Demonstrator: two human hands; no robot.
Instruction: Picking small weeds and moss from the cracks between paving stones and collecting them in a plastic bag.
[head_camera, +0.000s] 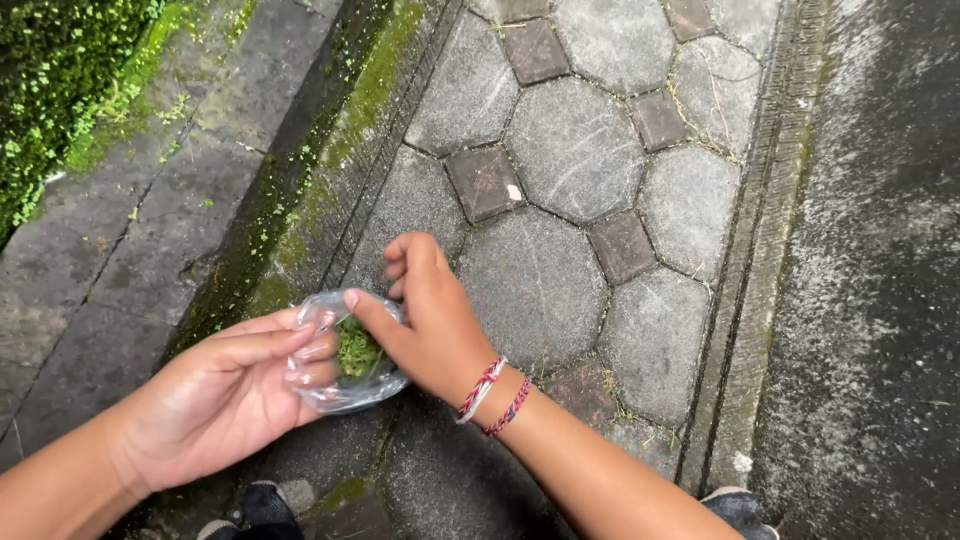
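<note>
- The left hand (215, 395) cups a small clear plastic bag (345, 360) from below, fingers curled round its crumpled mouth and gripping it firmly
- The bag sits near the middle of the view, low over the dark stone kerb, and holds a clump of green moss (357, 350)
- The right hand (430, 320), with red and blue woven bracelets (492, 395) at the wrist, pinches narrow at the bag's opening, thumb touching the greenery; whether it holds a tuft I cannot tell
- To do this well, the mouth should be kept spread and level, so nothing spills
- Far left, a mossy strip (370, 95) runs along the gutter edge, beside grey octagonal paving stones (575, 150)
</note>
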